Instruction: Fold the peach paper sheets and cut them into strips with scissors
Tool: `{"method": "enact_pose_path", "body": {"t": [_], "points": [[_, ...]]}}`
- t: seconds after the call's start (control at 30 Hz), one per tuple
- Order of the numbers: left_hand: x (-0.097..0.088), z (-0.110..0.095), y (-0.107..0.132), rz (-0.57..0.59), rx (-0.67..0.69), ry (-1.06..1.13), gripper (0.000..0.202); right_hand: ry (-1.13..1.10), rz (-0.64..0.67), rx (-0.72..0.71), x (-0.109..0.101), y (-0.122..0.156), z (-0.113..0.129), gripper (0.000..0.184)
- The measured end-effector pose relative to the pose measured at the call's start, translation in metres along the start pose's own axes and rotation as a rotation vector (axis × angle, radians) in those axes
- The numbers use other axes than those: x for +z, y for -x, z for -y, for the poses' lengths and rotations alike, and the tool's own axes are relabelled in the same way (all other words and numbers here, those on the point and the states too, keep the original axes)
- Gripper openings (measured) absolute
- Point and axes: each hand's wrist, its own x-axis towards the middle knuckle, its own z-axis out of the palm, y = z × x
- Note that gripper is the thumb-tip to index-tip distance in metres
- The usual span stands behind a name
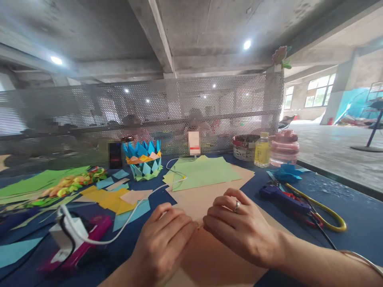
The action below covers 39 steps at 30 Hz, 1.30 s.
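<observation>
My left hand [166,239] and my right hand [236,223] meet over a large sheet of peach-coloured paper [227,259]. The fingers of both are curled inward, their tips almost touching. Whatever they pinch is mostly covered by the fingers; only a tiny pale bit shows between them. A ring sits on a finger of my right hand. Beyond them, light green sheets [206,173] lie on top of the peach paper. Yellow paper pieces [115,201] and a light blue piece [131,215] are to the left of my left hand.
On the left are a magenta power strip [86,241] with a white cable, and green sheets [44,181]. A folded-paper basket [145,161] stands behind. To the right are a purple glue gun [284,199], yellow-handled scissors [332,213], a bottle [262,150] and a pink jug [284,148].
</observation>
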Motion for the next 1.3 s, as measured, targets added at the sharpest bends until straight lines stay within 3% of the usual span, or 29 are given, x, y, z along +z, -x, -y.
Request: {"method": "enact_pose_path", "body": {"t": [0.2,0.6,0.93,1.3], "points": [[-0.0001,-0.0018,-0.0029,0.046,-0.042,0.003,0.014,-0.016,0.0,0.023,0.0023,0.0018,-0.0012,0.021],[-0.0008,-0.0031,-0.0051,-0.041,-0.013,0.011,0.019,-0.067,-0.014,0.006,0.0009,0.0017,-0.0033,0.013],[-0.0043,-0.0019,-0.0063,-0.008,-0.024,-0.001,0.015,-0.237,-0.091,0.15,0.0055,0.0027,-0.0079,0.007],[-0.002,-0.0002,-0.0028,-0.023,-0.02,0.027,0.014,-0.234,-0.086,0.175,0.0037,0.0012,-0.006,0.017]]}}
